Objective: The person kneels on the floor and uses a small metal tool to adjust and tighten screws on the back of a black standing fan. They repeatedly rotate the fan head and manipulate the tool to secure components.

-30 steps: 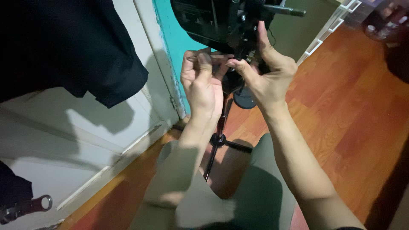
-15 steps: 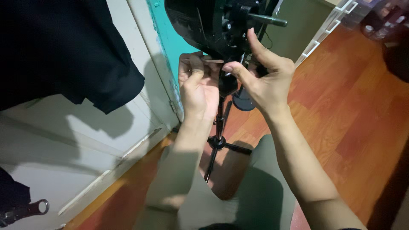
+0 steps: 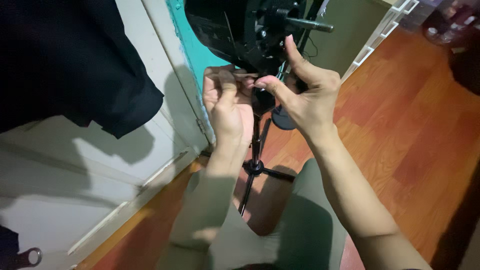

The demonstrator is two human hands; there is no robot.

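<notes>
Both hands (image 3: 265, 97) at black stand mount (image 3: 260, 35) (fingers pinching)

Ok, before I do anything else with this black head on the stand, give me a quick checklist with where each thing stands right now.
1. Left hand at the joint under the black head: ok, fingers curled there.
2. Right hand at the same joint: ok, thumb raised.
3. Stand upright on the wooden floor: ok.
4. All stand legs spread: cannot tell, partly hidden by the knees.
5. Joint tight: cannot tell, hidden by the fingers.
6. Handle rod unobstructed: ok.
</notes>
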